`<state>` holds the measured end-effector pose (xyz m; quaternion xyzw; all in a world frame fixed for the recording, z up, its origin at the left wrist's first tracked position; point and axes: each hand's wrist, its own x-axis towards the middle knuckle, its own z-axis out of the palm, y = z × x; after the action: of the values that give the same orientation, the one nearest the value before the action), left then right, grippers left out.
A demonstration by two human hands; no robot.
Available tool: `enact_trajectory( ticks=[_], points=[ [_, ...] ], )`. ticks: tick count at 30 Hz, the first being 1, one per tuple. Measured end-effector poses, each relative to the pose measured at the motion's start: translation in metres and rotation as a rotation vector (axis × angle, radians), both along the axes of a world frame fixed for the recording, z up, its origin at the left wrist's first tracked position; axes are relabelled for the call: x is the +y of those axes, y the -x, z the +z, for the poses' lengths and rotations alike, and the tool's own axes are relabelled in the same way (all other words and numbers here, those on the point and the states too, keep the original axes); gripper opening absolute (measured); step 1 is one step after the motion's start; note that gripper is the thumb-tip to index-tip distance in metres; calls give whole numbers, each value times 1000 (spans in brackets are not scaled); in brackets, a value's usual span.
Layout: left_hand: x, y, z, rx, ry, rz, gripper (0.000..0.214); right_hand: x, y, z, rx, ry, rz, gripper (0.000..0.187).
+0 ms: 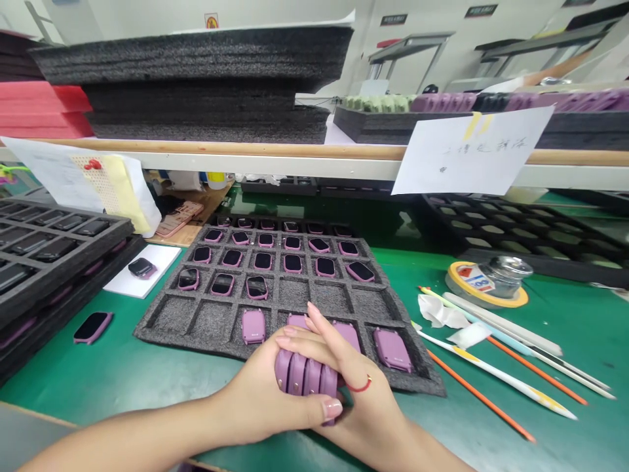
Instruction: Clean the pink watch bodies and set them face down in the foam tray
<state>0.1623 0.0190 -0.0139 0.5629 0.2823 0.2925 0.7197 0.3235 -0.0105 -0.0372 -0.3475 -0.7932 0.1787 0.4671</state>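
A row of several purple smartwatch cases is pressed together between my two hands. My left hand is closed round it, thumb along the near side and fingers over the top. My right hand wraps the right end, its fingers lying across those of my left. Just beneath is a black foam tray with square compartments. Watches with dark screens fill its rear rows. In the front row lie purple cases turned back up, one at the left and one at the right; my fingers partly cover others.
On the left are a loose watch, another on a white pad, and stacked trays. To the right lie a tape roll, a white-yellow stick and orange rods. A shelf crosses behind.
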Motion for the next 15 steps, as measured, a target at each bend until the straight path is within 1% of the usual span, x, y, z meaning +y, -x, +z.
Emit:
enact_trajectory(
  ticks=[3,5,6,8,9,10,11,13,14,15],
  points=[
    [1,-1,3,-20,37,-22,52,-1,-2,-4,-67,-31,9,86],
    [0,-1,5,-16,34,15,57,-2,-5,-4,-128,-91,14,86],
    [-1,-1,5,-9,17,41,60,-3,-6,-3,-148,-115,12,88],
    [-4,1,5,8,-53,83,64,-5,-10,1,-120,-91,15,97],
    [-5,3,5,20,-100,100,65,-6,-13,4,-62,-37,17,101],
    [-6,4,4,32,-150,111,64,-6,-15,5,25,41,14,100],
    [-6,6,2,38,-196,115,63,-5,-16,6,130,126,6,93],
    [-7,8,-1,21,-274,122,60,-3,-18,6,342,290,-7,72],
    [-8,9,-2,10,-309,120,59,-1,-18,5,433,367,-3,65],
    [-8,10,-3,1,-339,120,58,0,-17,3,507,443,11,61]
  ],
)
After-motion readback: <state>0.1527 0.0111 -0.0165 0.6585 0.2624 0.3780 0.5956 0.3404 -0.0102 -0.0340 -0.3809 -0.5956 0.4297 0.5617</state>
